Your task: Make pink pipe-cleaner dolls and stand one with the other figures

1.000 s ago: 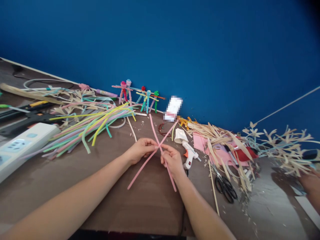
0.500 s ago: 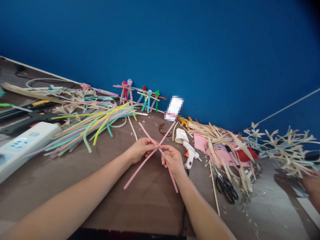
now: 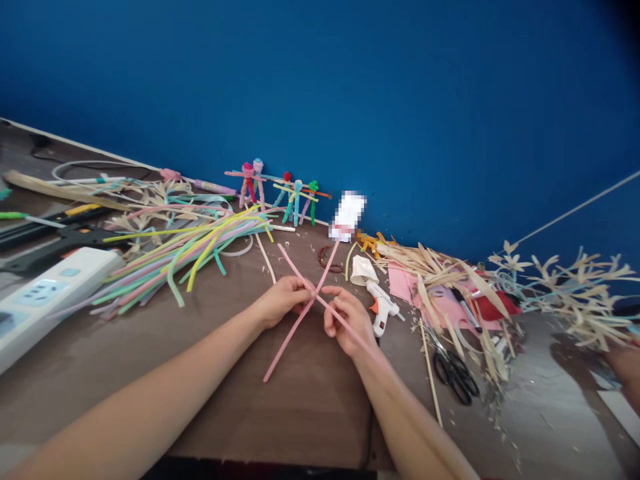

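Note:
Two pink pipe cleaners cross in an X between my hands, just above the brown table (image 3: 300,413). One stem (image 3: 293,340) runs from lower left up toward the back. The other (image 3: 295,267) runs from back left down to my right wrist. My left hand (image 3: 283,300) pinches the crossing from the left. My right hand (image 3: 347,320) grips the second stem just right of the crossing, with its fingertips close to my left hand. The crossing point is partly hidden by my fingers.
A white hot glue gun (image 3: 381,307) stands close to my right hand. Black-handled scissors (image 3: 454,377) lie further right among dry palm-leaf strips (image 3: 430,263). Colourful straws (image 3: 185,260) and a white power strip (image 3: 50,300) lie left. Another person's hand (image 3: 623,373) shows at far right.
The lower end of the second pink stem has swung up and right toward my right wrist. Both hands have shifted slightly, still at the crossing.

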